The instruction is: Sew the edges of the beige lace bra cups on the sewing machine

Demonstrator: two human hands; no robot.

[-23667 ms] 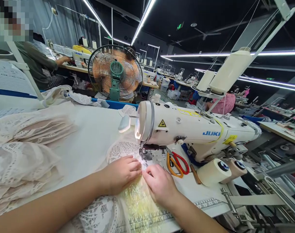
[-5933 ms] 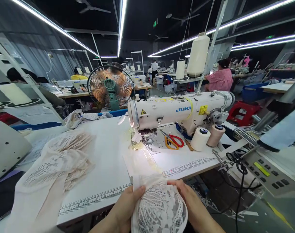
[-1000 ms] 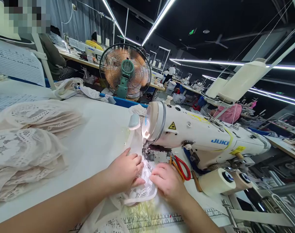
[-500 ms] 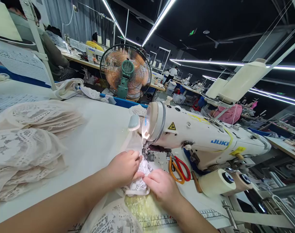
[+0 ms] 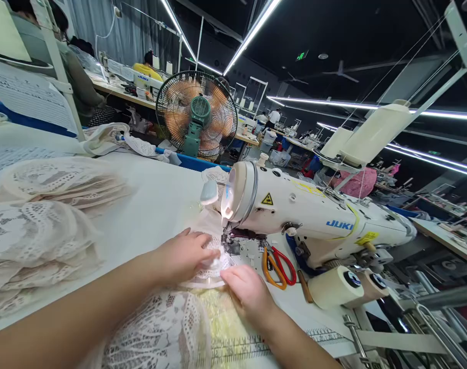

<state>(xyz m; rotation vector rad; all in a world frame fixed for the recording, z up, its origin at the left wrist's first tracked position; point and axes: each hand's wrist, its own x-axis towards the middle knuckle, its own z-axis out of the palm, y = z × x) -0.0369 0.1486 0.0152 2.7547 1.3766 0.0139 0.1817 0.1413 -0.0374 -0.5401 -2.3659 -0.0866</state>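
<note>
White lace fabric piece [image 5: 208,266] now lies flatter under the white sewing machine [image 5: 313,218] needle than half a second ago; left hand [image 5: 183,254] presses it with flat fingers, right hand [image 5: 246,292], fingers curled, pins its near edge.

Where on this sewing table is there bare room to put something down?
Bare white table lies between the lace stack and the sewing machine. It is crowded by the needle, where left hand and right hand press the lace piece, beside scissors and thread cones.
</note>
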